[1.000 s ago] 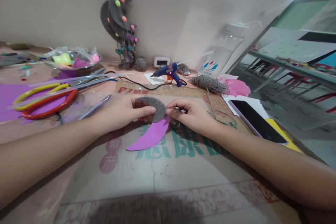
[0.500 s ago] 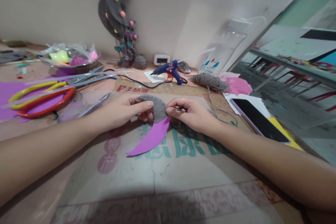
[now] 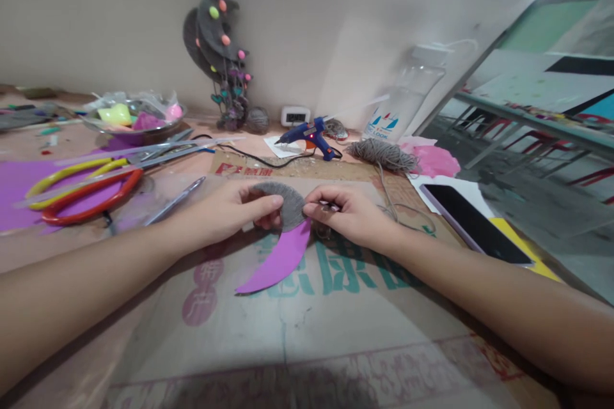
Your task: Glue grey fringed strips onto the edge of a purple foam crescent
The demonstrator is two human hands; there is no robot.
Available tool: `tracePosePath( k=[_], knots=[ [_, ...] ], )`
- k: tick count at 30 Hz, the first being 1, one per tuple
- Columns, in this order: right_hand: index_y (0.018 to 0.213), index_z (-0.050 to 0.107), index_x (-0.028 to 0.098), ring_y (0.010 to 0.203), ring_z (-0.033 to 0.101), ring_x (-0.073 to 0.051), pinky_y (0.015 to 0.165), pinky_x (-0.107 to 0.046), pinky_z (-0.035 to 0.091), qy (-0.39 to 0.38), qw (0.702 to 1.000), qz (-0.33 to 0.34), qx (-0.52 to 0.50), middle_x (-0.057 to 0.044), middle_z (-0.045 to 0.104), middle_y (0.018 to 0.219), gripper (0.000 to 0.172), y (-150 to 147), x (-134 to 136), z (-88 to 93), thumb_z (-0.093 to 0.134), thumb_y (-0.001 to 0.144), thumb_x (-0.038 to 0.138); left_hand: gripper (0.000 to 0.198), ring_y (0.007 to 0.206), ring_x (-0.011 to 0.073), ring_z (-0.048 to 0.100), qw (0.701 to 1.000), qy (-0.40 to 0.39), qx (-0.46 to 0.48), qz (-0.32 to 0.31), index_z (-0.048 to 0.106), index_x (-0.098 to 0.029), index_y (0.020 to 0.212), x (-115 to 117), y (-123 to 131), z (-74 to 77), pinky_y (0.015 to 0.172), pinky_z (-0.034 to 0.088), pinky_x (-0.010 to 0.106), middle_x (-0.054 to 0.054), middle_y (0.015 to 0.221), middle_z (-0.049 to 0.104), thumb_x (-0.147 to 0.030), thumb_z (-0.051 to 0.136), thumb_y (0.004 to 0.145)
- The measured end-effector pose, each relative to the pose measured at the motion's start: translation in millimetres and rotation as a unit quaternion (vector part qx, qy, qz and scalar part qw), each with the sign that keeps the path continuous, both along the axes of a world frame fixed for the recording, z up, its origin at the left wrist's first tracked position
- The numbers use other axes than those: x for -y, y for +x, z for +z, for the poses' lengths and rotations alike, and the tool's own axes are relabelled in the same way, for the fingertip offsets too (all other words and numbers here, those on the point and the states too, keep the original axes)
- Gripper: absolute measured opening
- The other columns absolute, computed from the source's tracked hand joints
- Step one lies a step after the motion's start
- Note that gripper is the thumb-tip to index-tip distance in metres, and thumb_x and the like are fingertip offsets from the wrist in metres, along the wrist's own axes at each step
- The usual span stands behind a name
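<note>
A purple crescent cut-out [image 3: 278,262] has its upper part wrapped in grey yarn [image 3: 290,208], while its lower tip is bare. My left hand [image 3: 244,209] pinches the wrapped part, thumb on top and fingers underneath. At the crescent's right edge my right hand [image 3: 341,209] is closed, thumb and forefinger pinching the grey yarn there. A strand loops behind the right hand toward a skein of grey yarn [image 3: 384,154]. The strand inside the right fingers is mostly hidden.
Under the hands lies a printed cardboard sheet [image 3: 230,348]. A blue glue gun [image 3: 311,135] stands behind, near a white digital clock [image 3: 295,116]. Scissors [image 3: 129,188] and a pen [image 3: 177,199] lie left; a phone [image 3: 474,223] and bottle [image 3: 407,92] are right. Yarn-covered crescents [image 3: 218,38] hang on the wall.
The whole view has shifted slightly, so things appear a little lower. Both hands keep their hold at nearly the same place on the crescent.
</note>
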State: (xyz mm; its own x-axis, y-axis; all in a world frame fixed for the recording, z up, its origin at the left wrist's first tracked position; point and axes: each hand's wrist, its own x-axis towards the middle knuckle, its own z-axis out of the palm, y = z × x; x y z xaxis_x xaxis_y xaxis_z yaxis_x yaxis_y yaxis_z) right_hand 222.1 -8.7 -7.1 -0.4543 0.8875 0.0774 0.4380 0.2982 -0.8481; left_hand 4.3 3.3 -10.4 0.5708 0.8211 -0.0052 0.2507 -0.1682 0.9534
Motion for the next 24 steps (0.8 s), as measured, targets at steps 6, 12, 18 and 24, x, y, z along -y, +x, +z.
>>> tracePosePath(
  k=[6,12,18,24],
  knots=[
    [0.076,0.061,0.017,0.054,0.048,-0.009,0.051,-0.021,0.036,0.011,1.0,-0.003,0.023,0.002,0.056,0.062,0.02,-0.9,0.1,1.7,0.056,0.082,0.036,0.026,0.061,0.0096,0.054,1.0,-0.017,0.021,-0.001,0.061,-0.015,0.072,1.5,0.3,-0.4,0.059,0.043,0.021,-0.001,0.068,0.062,-0.032,0.05,0.087],
    [0.078,0.06,0.017,0.054,0.049,-0.009,0.052,-0.022,0.038,0.008,1.0,0.005,0.014,0.002,0.057,0.064,0.019,-2.2,0.5,1.0,0.055,0.083,0.035,0.026,0.06,0.0089,0.052,1.0,-0.004,0.026,0.004,0.059,-0.015,0.069,3.6,0.8,2.0,0.058,0.041,0.02,-0.002,0.065,0.059,-0.029,0.048,0.088],
    [0.105,0.054,0.017,0.074,0.056,-0.013,0.064,-0.025,0.044,0.103,0.995,-0.015,0.005,-0.003,0.059,0.089,0.028,5.2,0.6,1.5,0.049,0.088,0.038,0.021,0.06,0.0084,0.051,0.999,-0.03,0.042,0.004,0.057,-0.016,0.073,5.2,2.6,-0.1,0.058,0.041,0.02,-0.003,0.066,0.057,-0.028,0.048,0.088],
    [0.108,0.05,0.016,0.077,0.054,-0.013,0.069,-0.026,0.043,0.288,0.953,-0.012,0.09,-0.004,0.058,0.088,0.022,12.9,5.4,1.0,0.043,0.092,0.03,0.023,0.06,0.0087,0.054,1.0,0.008,0.022,-0.001,0.058,-0.017,0.071,1.6,0.3,-2.9,0.059,0.043,0.02,-0.002,0.067,0.061,-0.029,0.048,0.088]
  ],
)
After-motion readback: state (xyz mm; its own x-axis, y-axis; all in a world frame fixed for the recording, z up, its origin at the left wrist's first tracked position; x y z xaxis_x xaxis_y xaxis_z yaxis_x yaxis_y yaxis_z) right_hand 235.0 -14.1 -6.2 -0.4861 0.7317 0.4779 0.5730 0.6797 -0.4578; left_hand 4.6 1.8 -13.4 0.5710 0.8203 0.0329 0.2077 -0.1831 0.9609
